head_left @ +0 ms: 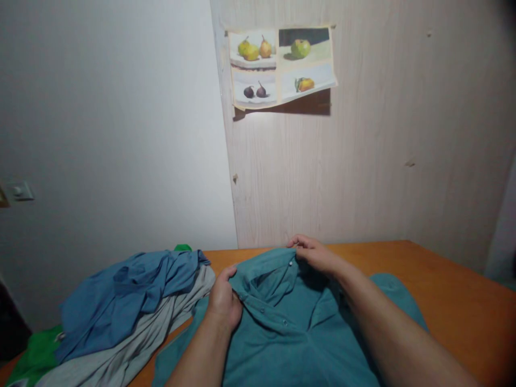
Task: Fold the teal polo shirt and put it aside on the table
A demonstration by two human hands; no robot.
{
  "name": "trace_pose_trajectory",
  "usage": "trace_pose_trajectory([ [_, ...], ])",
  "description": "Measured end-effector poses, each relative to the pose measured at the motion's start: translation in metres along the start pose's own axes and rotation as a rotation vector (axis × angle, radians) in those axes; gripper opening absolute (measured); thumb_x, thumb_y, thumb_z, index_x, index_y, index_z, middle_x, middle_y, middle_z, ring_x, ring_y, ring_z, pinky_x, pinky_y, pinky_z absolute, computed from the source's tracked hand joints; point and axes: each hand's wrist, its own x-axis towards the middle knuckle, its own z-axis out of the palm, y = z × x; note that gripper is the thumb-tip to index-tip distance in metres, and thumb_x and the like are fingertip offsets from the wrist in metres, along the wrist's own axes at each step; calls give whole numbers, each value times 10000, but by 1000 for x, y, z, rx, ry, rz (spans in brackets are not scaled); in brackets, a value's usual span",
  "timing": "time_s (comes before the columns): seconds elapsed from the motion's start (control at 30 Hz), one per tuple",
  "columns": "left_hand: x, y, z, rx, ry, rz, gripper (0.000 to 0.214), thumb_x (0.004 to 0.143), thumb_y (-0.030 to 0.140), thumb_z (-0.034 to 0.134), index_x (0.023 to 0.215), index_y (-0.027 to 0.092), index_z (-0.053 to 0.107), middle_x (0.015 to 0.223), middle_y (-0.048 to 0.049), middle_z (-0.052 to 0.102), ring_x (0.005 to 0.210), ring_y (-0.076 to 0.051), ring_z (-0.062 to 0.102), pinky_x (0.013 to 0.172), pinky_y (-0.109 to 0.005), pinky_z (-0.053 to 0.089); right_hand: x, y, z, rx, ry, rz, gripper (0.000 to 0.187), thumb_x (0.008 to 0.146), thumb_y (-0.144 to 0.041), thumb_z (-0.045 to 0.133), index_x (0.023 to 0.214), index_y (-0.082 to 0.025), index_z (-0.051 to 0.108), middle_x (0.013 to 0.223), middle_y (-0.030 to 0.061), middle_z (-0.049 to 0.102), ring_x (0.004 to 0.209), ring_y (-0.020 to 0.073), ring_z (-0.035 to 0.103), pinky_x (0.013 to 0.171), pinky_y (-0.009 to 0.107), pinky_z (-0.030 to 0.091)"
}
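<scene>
A teal polo shirt (pixel 282 333) lies spread on the orange wooden table (pixel 451 290), collar toward the wall, its button placket showing. My left hand (pixel 222 301) is closed on the left side of the collar, thumb on top. My right hand (pixel 316 253) pinches the collar's far edge near the top button, fingers pressed together. Both forearms reach over the shirt from the near edge.
A heap of clothes lies at the table's left: a blue garment (pixel 129 298) on top, a grey one (pixel 133 344) under it, green fabric (pixel 38 352) at the edge. A sheet of fruit pictures (pixel 280 65) hangs on the wooden panel behind. A wall switch (pixel 18 191) sits at left.
</scene>
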Motion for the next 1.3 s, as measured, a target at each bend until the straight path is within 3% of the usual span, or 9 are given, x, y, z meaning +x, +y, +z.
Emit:
trace_pose_trajectory([
  [0.13,2,0,-1,15,-41,29,224,768,134,569,949,115,700,825,-85,780,762,-235,762,813,-380,612,0,0,3,-52,-148,-155,347,623,-114,594,933,-213,714,861,13,696,783,169,606,700,248,458],
  [0.27,1,1,-1,31,-27,32,217,774,144,591,965,132,695,828,-74,772,741,-221,754,797,-370,612,2,2,4,-130,-213,-205,217,658,-150,622,830,-205,742,870,34,714,855,197,629,794,283,471],
  [0.4,-1,2,-1,83,52,22,252,764,119,607,1006,163,660,755,-36,729,639,-185,719,728,-355,614,6,8,1,-199,-81,-138,128,673,-163,551,648,-191,673,678,21,624,674,166,553,629,256,417],
  [0.6,-1,1,-5,89,-39,20,316,693,43,570,973,185,610,755,-11,685,679,-173,714,692,-316,604,15,24,-1,-229,58,-83,144,728,-214,471,612,-203,556,557,-26,452,556,140,421,510,237,301],
  [0.87,3,-2,-12,235,-74,-29,248,706,58,640,932,161,635,711,4,643,584,-127,636,604,-248,557,22,38,4,-355,179,-101,163,813,-227,476,667,-216,547,667,-3,527,713,175,497,628,243,364],
  [0.93,4,-2,-12,222,-80,4,287,704,50,644,962,174,621,721,11,638,590,-123,633,617,-247,552,21,38,5,-406,229,-102,86,793,-217,531,773,-213,614,795,28,608,829,196,532,714,260,393],
  [1.03,6,-2,-13,210,-99,47,311,703,58,657,980,188,600,730,17,629,595,-119,624,619,-241,538,20,30,10,-506,338,-121,212,752,-197,599,954,-207,662,1020,79,655,984,219,543,815,285,403],
  [1.13,7,-3,-14,230,-113,57,323,697,68,653,989,193,595,717,20,616,595,-123,615,589,-226,510,16,17,22,-471,240,-75,116,821,-260,567,803,-188,656,815,65,668,794,192,582,683,266,414],
  [1.3,2,-5,-9,252,-148,63,341,674,80,655,989,193,589,736,6,640,633,-137,628,614,-238,506,2,-2,51,-321,-139,111,556,925,-568,487,536,-185,591,475,55,579,432,148,507,465,259,368],
])
